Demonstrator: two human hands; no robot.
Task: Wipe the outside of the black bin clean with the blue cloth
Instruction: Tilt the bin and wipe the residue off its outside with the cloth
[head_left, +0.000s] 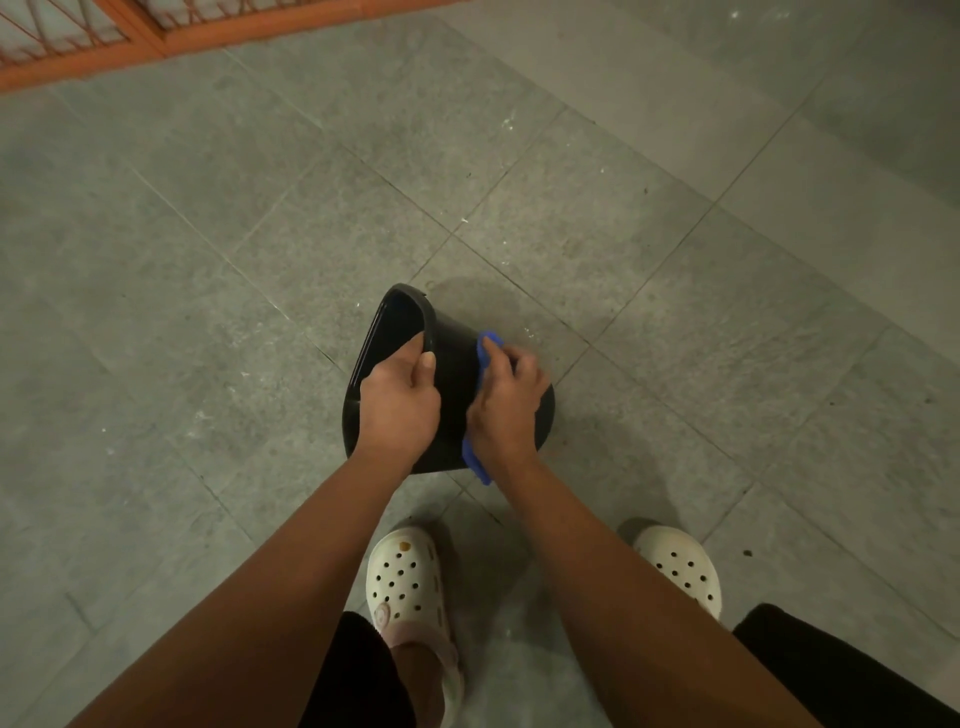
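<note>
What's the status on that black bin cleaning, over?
Left grip holds black bin by its rim, bin tipped sideways. Right grip presses blue cloth on its outer wall. Nothing in the way.

Grey stone-tile floor (571, 156) with thin grout lines, pale specks; orange-brown latticed frame (208, 39) at top left; dim light.

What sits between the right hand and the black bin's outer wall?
The blue cloth, held by the right hand against the black bin; the head view shows it poking out above and below the hand.
</note>
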